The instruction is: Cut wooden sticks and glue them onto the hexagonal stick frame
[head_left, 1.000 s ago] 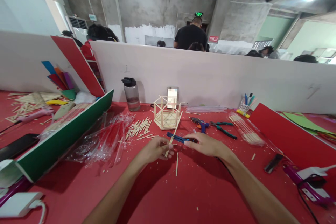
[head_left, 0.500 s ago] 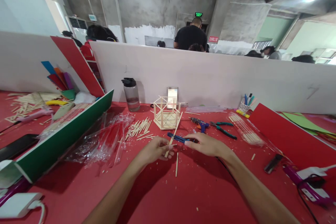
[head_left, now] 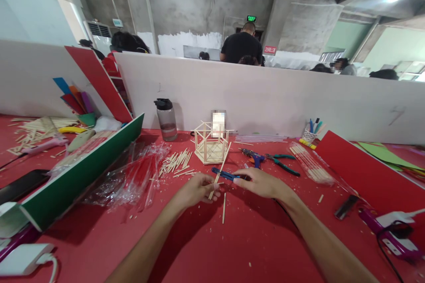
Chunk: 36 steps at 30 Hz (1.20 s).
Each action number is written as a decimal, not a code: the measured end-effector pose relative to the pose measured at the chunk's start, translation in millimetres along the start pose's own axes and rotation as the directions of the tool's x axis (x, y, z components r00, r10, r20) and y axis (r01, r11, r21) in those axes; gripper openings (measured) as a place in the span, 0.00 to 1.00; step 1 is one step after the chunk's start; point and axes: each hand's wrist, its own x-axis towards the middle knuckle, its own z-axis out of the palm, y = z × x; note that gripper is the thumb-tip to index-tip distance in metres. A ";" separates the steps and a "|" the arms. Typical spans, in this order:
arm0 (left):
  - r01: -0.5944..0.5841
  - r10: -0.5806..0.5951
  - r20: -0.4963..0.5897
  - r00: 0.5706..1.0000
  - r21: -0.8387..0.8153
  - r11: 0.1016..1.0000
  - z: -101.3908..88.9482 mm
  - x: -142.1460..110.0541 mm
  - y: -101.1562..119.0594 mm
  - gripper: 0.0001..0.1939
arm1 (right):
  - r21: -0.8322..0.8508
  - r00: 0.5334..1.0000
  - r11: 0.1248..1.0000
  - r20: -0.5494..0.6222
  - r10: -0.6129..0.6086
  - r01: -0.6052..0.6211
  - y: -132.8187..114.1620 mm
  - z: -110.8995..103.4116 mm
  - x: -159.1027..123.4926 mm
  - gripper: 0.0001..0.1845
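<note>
Thin wooden sticks (head_left: 215,181) are pinched in the fingers of my left hand (head_left: 199,188), and one long stick slants up toward the frame. My right hand (head_left: 260,181) is closed on a blue utility knife (head_left: 227,174), whose front end lies across the long stick. Whether its blade is out is too small to tell. Just beyond my hands stands an open frame of wooden sticks (head_left: 205,158) with a many-sided base. Below the knife, a loose stick (head_left: 223,208) lies on the red table (head_left: 212,252).
Short cut sticks (head_left: 175,161) and crumpled plastic wrap (head_left: 122,181) lie to the left, before a green board (head_left: 86,168). A bottle (head_left: 166,119) stands behind. A glue gun (head_left: 255,158), pliers (head_left: 283,164) and bagged sticks (head_left: 312,163) lie right. A white partition (head_left: 282,97) closes the back.
</note>
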 end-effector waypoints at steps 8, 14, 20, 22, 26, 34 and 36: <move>0.000 0.000 0.004 1.000 0.040 0.999 0.4 1.7 -1.4 0.28 | -0.161 0.997 0.985 -0.062 0.053 -0.062 -12.9 4.7 -5.4 0.20; -0.028 0.028 0.000 1.000 0.150 0.988 -3.0 -2.2 1.9 0.27 | -0.335 0.989 0.931 -0.081 0.125 -0.145 -19.0 15.2 -9.6 0.28; -0.064 0.117 -0.101 0.988 0.420 0.905 -26.1 -1.8 -5.2 0.19 | -0.374 0.986 0.914 -0.097 0.133 -0.160 -9.6 20.5 -22.0 0.29; -0.064 0.154 -0.137 0.979 0.507 0.859 -33.3 -0.6 -9.7 0.14 | -0.371 0.984 0.913 -0.115 0.135 -0.169 -8.8 21.6 -25.4 0.27; -0.043 0.199 -0.193 0.961 0.607 0.794 -36.8 -1.2 -10.7 0.10 | -0.369 0.981 0.913 -0.144 0.131 -0.176 -10.5 24.4 -25.6 0.27; -0.406 0.457 0.003 0.890 0.464 0.787 -19.7 -19.1 18.7 0.24 | -0.388 0.993 0.920 -0.116 0.016 -0.060 -14.2 35.3 -15.6 0.26; -0.436 0.436 0.095 0.895 0.398 0.807 -17.0 -20.4 19.3 0.25 | -0.409 0.994 0.912 -0.108 -0.021 -0.025 -16.7 37.4 -13.9 0.24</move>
